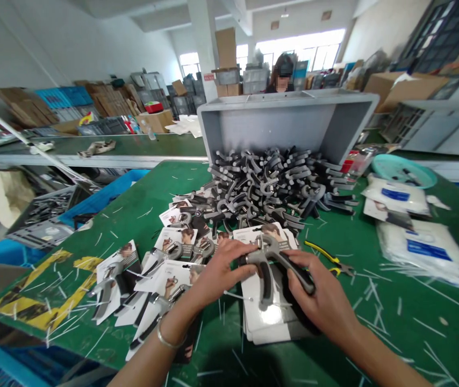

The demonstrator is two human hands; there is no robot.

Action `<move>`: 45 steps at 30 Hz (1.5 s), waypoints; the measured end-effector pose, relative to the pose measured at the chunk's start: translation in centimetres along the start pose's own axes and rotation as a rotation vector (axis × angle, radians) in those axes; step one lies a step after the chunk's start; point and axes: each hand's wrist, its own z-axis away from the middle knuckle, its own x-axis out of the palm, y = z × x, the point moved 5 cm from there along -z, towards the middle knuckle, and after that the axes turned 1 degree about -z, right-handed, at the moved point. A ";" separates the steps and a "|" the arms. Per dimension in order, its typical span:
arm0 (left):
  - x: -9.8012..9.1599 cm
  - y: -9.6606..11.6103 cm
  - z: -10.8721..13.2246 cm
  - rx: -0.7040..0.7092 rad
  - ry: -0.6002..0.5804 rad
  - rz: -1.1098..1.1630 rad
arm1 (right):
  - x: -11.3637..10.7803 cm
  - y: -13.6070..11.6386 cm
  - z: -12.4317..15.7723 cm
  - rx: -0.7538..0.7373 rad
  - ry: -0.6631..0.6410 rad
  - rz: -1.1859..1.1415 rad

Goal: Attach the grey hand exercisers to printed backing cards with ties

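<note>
A grey-and-black hand grip strengthener (267, 269) lies over a stack of printed backing cards (272, 325) in front of me. My right hand (320, 293) is closed round its right handle. My left hand (223, 269) pinches the spring side at its upper left, the index finger and thumb closed on it. A white cable tie (239, 295) sticks out below my left thumb. To the left lie several cards with grip strengtheners (112, 282) on them, some with loose tie ends. Behind my hands is a large heap of loose grip strengtheners (265, 188).
A grey plastic crate (270, 126) lies tipped on its side behind the heap. Yellow-handled cutting pliers (326, 258) lie right of my right hand. Bags of cable ties (423, 247) and a turquoise basin (404, 169) stand at the right. Cut tie ends litter the green table (221, 363). A person (281, 75) is behind the crate.
</note>
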 end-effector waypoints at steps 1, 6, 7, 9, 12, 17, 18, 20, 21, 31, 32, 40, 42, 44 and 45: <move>0.0 0.1 0.3 0.009 -0.063 -0.005 | -0.3 -0.1 0.9 0.001 -0.027 0.037; -1.6 0.3 -0.6 -0.016 0.078 -0.054 | -0.8 -1.0 1.2 -0.072 -0.167 0.136; -1.6 0.5 -1.2 -0.015 0.113 -0.073 | -0.5 -1.3 0.6 -0.107 -0.225 0.116; -0.9 1.0 -2.6 -0.002 0.095 -0.089 | 0.1 -1.7 -0.8 -0.162 -0.311 0.077; 0.6 2.0 -4.0 0.018 -0.004 -0.016 | 0.7 -2.0 -2.3 -0.188 -0.337 0.054; 1.7 3.0 -3.3 0.067 -0.032 -0.013 | 0.7 -1.1 -3.4 -0.078 -0.276 -0.176; 1.9 3.2 -3.0 0.103 -0.036 -0.070 | 0.6 -0.7 -3.6 -0.041 -0.247 -0.239; 2.2 3.2 -2.5 0.146 -0.032 -0.187 | 0.6 -0.1 -4.1 0.030 -0.192 -0.318; 2.3 3.2 -2.4 0.144 -0.021 -0.223 | 0.6 0.2 -4.2 0.060 -0.177 -0.331; 1.9 2.3 -1.2 -0.013 0.141 0.030 | 1.4 0.3 -3.3 0.067 -0.394 -0.273; 1.9 2.2 -1.2 -0.027 0.148 0.058 | 1.4 0.3 -3.2 0.061 -0.409 -0.262; 2.4 1.7 -1.1 -0.034 0.132 0.072 | 1.6 0.0 -3.9 0.051 -0.467 -0.212; 2.5 1.6 -0.9 -0.026 0.129 0.058 | 1.6 -0.1 -4.0 0.049 -0.482 -0.202; 2.6 1.6 -0.8 -0.022 0.114 0.049 | 1.6 0.0 -4.1 0.051 -0.489 -0.194; 2.6 1.6 -0.8 -0.018 0.104 0.044 | 1.6 0.0 -4.2 0.053 -0.490 -0.190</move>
